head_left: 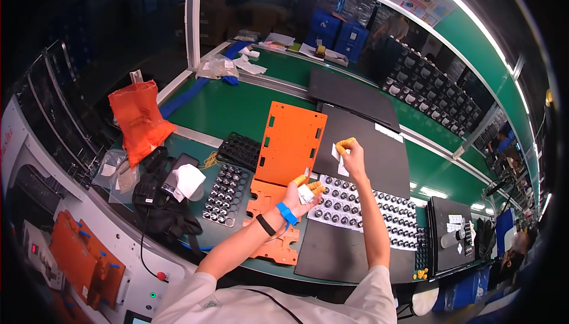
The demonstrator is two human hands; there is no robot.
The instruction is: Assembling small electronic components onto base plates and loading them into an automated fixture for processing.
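The half-curled left hand (pixel 294 201) holds a white slip (pixel 306 194) above the orange fixture (pixel 272 196); the right hand (pixel 353 159) bends into a pinch beside white strips (pixel 342 169) over the black sheet (pixel 379 161), its grip unclear. Best handle slips by their edges with the covered fingertips, keeping the right forearm (pixel 372 223) above the round parts (pixel 336 202).
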